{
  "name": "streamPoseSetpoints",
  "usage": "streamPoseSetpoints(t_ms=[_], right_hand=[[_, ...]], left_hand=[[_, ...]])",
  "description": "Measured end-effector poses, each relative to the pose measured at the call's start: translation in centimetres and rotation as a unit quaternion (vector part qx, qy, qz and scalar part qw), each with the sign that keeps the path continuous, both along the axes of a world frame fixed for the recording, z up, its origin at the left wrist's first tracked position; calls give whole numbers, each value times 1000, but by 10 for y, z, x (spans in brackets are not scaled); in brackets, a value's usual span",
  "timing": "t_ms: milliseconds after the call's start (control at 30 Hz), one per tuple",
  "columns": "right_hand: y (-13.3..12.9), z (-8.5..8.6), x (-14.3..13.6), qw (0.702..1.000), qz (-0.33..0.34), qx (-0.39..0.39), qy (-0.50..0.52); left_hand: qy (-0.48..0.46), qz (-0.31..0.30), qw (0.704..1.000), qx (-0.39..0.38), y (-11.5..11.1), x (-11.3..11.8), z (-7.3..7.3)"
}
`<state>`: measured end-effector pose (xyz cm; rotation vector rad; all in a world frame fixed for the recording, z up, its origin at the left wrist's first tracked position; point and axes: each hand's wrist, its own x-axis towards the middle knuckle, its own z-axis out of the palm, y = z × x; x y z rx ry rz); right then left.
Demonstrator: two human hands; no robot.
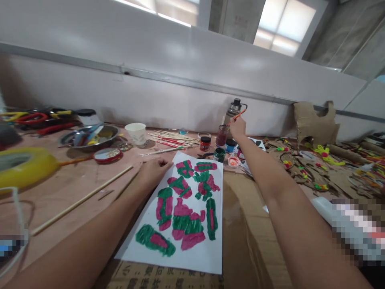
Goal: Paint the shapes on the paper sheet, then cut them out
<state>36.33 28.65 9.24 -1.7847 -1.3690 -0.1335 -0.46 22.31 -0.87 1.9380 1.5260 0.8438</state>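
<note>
A white sheet of paper (192, 259) painted with green and magenta shapes lies in front of me on a piece of cardboard. My left hand (155, 170) rests at its upper left edge, holding nothing, fingers lying loosely on the surface. Farther off, my right hand (238, 128) is closed round a paintbrush (240, 113) with an orange handle. The brush slants down to a clear cup of dark reddish water (221, 138); its tip is hard to make out. Near the cup stand a red paint jar (205, 143), a green paint jar (219, 155) and a blue paint jar (230, 145).
A water bottle (234, 108) stands behind the cup. Wooden sticks (174, 139), a white paper cup (136, 133), a metal bowl (87, 138) and yellow tape (27, 166) are on the left. Cardboard pieces with colourful decorations (300, 164) cover the right. A white wall closes the back.
</note>
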Motion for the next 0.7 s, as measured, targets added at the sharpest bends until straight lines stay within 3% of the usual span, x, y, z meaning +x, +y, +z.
streamPoseSetpoints(t_ms=[200, 700], right_hand=[[-6, -2, -8, 996, -9, -60, 68], [-143, -11, 64, 994, -55, -94, -2]], left_hand=[[4, -1, 1000, 3, -1, -1, 3], [34, 9, 999, -16, -6, 1, 13]])
